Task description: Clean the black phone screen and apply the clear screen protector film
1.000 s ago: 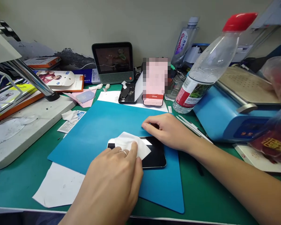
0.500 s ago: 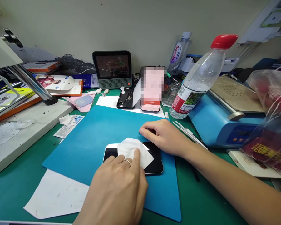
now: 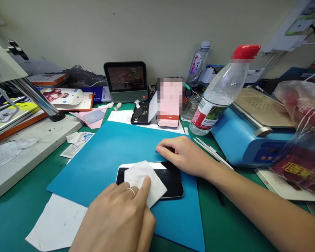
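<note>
My left hand (image 3: 118,213), with a ring on one finger, presses a white wipe (image 3: 139,178) onto a phone's glass with its extended index finger; the other fingers are bent. Beneath the wipe lies the phone (image 3: 172,180), its black, glossy face up and a bright reflection along its upper edge. A blue mat (image 3: 99,157) is under the phone. My right hand (image 3: 182,154) rests curled on the mat by the phone's upper right corner, thumb and index finger close together. I see nothing in it.
A water bottle (image 3: 212,101) and a blue heating plate (image 3: 246,136) stand at the right, beside a plastic bag (image 3: 301,140). Behind the mat are a lit phone (image 3: 169,101) and a smart display (image 3: 126,82). A microscope stand (image 3: 36,98) occupies the left.
My left hand has slid the wipe left and slightly toward me over the phone's glass, baring more of its right part. My right hand stays in place.
</note>
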The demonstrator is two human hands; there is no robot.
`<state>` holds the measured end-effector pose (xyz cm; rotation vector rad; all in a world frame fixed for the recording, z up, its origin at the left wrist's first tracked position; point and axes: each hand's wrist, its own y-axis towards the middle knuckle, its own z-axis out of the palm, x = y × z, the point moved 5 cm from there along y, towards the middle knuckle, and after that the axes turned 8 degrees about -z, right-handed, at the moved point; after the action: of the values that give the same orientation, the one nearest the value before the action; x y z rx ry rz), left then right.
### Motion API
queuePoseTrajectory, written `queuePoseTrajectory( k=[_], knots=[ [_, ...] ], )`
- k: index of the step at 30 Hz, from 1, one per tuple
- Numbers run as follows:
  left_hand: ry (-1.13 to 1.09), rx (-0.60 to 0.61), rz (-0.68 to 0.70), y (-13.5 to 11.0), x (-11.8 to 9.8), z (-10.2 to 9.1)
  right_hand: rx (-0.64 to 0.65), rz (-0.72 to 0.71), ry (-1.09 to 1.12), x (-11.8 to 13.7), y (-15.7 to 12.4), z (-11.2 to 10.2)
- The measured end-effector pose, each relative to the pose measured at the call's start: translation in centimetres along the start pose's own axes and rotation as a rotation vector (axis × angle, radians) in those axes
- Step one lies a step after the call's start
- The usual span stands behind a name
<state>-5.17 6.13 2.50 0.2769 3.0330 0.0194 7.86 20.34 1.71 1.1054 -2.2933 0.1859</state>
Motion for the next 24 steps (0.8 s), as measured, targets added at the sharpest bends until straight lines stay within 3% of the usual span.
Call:
queuePoseTrajectory(
  k=[7, 12, 18, 24],
  knots=[
    [-0.069, 0.066, -0.196, 0.5, 2.1, -0.6, -0.013, -0.009, -0.001, -0.1, 0.1, 0.0],
    [-0.059, 0.085, -0.133, -0.9, 2.9, -0.9, -0.036, -0.014, -0.006, -0.3, 0.3, -0.2],
    [-0.083, -0.016, -0.139, 0.6, 1.6, -0.9, -0.096, -0.096, -0.013, -0.9, 0.5, 0.1],
    [-0.019, -0.104, -0.133, 2.0, -0.1, -0.3, -0.088, -0.071, -0.025, -0.4, 0.5, -0.1]
  ],
)
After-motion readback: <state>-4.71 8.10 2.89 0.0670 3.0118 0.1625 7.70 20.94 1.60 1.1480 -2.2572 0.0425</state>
